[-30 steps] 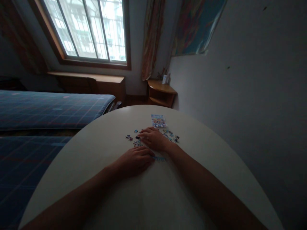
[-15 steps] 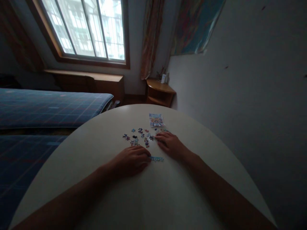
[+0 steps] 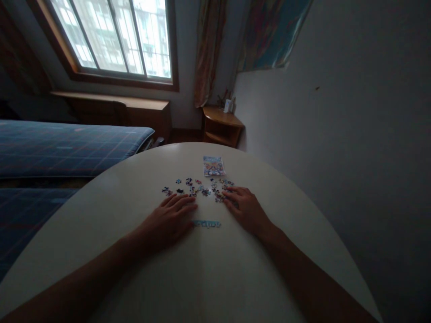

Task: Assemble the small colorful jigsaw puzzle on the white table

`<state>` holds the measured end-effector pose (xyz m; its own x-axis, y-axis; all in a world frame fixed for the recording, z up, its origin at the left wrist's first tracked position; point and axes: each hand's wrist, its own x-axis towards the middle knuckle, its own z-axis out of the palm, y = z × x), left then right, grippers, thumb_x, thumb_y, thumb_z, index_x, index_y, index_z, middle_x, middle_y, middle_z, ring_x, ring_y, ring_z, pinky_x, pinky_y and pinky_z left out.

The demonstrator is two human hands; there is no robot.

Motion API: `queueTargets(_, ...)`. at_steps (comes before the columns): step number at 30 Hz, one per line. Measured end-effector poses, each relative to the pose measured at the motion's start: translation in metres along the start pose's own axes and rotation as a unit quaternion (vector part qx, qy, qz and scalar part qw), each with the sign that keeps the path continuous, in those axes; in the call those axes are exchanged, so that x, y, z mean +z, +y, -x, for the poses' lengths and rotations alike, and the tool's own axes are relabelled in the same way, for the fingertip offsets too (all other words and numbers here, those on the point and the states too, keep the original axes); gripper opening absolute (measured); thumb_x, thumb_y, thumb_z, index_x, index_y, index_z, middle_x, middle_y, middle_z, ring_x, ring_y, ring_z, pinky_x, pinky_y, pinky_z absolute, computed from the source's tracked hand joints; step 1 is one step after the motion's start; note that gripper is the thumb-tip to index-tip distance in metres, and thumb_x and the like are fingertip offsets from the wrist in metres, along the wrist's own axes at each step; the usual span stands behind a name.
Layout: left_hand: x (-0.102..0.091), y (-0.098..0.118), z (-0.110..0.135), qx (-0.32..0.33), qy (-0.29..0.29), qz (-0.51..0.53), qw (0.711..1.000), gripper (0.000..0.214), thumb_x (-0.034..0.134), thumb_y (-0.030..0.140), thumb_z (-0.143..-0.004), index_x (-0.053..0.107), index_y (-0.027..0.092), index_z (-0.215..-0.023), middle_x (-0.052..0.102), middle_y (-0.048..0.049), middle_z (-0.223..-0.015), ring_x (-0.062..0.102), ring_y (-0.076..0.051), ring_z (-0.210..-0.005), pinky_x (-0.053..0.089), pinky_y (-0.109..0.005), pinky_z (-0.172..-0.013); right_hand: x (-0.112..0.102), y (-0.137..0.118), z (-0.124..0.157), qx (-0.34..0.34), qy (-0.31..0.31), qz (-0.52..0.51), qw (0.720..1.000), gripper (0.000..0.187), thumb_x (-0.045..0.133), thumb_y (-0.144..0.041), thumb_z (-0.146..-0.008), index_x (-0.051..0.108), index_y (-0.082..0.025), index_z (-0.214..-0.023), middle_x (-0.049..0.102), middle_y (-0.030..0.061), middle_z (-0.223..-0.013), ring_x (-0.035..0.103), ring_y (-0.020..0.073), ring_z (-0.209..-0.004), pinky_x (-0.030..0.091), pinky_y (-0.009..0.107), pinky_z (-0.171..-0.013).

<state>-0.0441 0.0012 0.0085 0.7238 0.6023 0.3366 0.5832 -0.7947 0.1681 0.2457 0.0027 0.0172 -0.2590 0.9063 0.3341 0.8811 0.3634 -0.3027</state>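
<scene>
Several loose jigsaw puzzle pieces [image 3: 206, 192] lie scattered on the round white table [image 3: 215, 273]. My left hand [image 3: 173, 215] rests at their near left side, fingers stretched out and apart, some pieces partly hidden under the fingertips. On the right edge of the pile, my right hand [image 3: 244, 206] lies with its fingers spread, the fingertips touching pieces. Between the two hands, nearer to me, is a joined strip of light-blue puzzle pieces [image 3: 208, 224], its left end close by my left thumb. A small colourful picture packet [image 3: 213, 166] lies beyond the pieces.
At the left stands a bed with a blue plaid mattress [image 3: 74, 148]. Behind the table are a wooden corner shelf [image 3: 222, 116] and a long wooden desk [image 3: 141, 104] under the window. A pale wall [image 3: 330, 148] runs along the right.
My left hand has moved left off the strip and opened out over the near-left pieces. More pieces show beside my right fingertips. The camera view has shifted slightly.
</scene>
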Motion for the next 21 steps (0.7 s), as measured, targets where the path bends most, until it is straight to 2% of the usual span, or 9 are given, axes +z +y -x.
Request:
queueTargets(5, -0.002, 0.003, -0.001, -0.027, 0.02, -0.01, 0.999, 0.034, 0.053, 0.03, -0.096, 0.056, 0.02, -0.129, 0.06, -0.0107, -0.129, 0.053, -0.029, -0.12, 0.039, -0.054, -0.11, -0.002, -0.002, 0.0, 0.047, 0.011, 0.036, 0.998, 0.027, 0.057, -0.031, -0.093, 0.074, -0.026, -0.114, 0.068, 0.0074, -0.122, 0.058, 0.0255, -0.113, 0.043, 0.043, -0.102)
queueTargets(10, -0.002, 0.004, 0.0, -0.032, 0.032, -0.006, 0.999, 0.032, 0.056, 0.027, -0.094, 0.057, 0.02, -0.126, 0.06, -0.0106, -0.125, 0.053, -0.029, -0.118, 0.041, -0.054, -0.108, -0.004, -0.002, -0.001, 0.078, 0.018, 0.058, 0.995, 0.031, 0.053, -0.026, -0.093, 0.072, -0.022, -0.117, 0.068, 0.0094, -0.123, 0.057, 0.0271, -0.112, 0.044, 0.045, -0.101)
queueTargets(13, -0.002, 0.004, 0.0, 0.004, 0.024, 0.006, 1.0, 0.034, 0.056, 0.025, -0.094, 0.057, 0.023, -0.128, 0.058, -0.0093, -0.129, 0.052, -0.028, -0.121, 0.042, -0.053, -0.107, -0.003, -0.004, -0.002, 0.053, 0.019, 0.037, 0.998, 0.033, 0.051, -0.024, -0.095, 0.069, -0.021, -0.123, 0.067, 0.0096, -0.124, 0.056, 0.0259, -0.114, 0.044, 0.045, -0.101)
queueTargets(16, -0.004, 0.006, -0.002, 0.05, 0.022, 0.024, 0.998, 0.027, 0.053, 0.02, -0.095, 0.061, 0.026, -0.121, 0.06, -0.0071, -0.126, 0.053, -0.026, -0.12, 0.044, -0.05, -0.106, -0.002, -0.009, -0.001, 0.002, 0.009, 0.021, 1.0, 0.031, 0.057, -0.029, -0.094, 0.069, -0.022, -0.122, 0.065, 0.0092, -0.126, 0.054, 0.0257, -0.117, 0.041, 0.045, -0.104)
queueTargets(21, -0.009, 0.01, -0.005, 0.082, 0.032, 0.042, 0.995, 0.021, 0.052, 0.018, -0.096, 0.064, 0.023, -0.113, 0.065, -0.0072, -0.117, 0.058, -0.023, -0.113, 0.048, -0.044, -0.101, 0.0, -0.015, 0.002, -0.043, 0.009, 0.007, 0.999, 0.028, 0.063, -0.03, -0.09, 0.07, -0.028, -0.117, 0.065, 0.0073, -0.123, 0.054, 0.0258, -0.118, 0.039, 0.046, -0.104)
